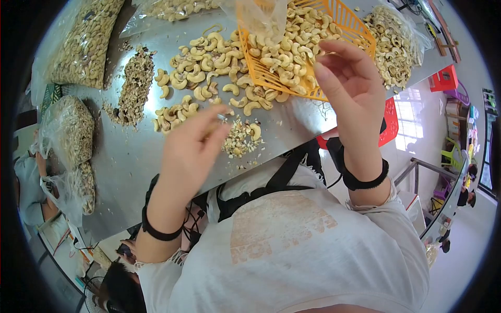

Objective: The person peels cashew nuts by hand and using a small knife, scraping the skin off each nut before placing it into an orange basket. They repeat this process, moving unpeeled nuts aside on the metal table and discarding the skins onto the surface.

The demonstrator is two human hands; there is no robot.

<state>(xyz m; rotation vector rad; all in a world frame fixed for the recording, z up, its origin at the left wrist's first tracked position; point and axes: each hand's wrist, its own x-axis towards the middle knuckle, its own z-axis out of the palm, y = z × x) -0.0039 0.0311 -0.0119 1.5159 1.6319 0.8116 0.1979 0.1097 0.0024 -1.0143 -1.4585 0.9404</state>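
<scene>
My left hand (pixel 194 151) is closed and somewhat blurred above the near part of the metal table. A small metal tip, like that of a little blade, (pixel 223 117) shows at its fingertips; the rest is hidden. Beside it lie a heap of pale cashew crumbs (pixel 239 143) and a loose cashew (pixel 255 131). My right hand (pixel 352 78) is raised at the near right edge of an orange basket (pixel 255 70) of cashews. Its thumb and forefinger are apart, with nothing visible between them. Loose cashews (pixel 195 77) spread over the table left of the basket.
A strip of brown scraps (pixel 134 88) lies on the metal table (pixel 120 172). Filled plastic bags (pixel 86 47) stand at the left, and another bag of nuts (pixel 394 47) sits right of the basket. A red stool (pixel 389 122) stands below the table edge. Other people are nearby.
</scene>
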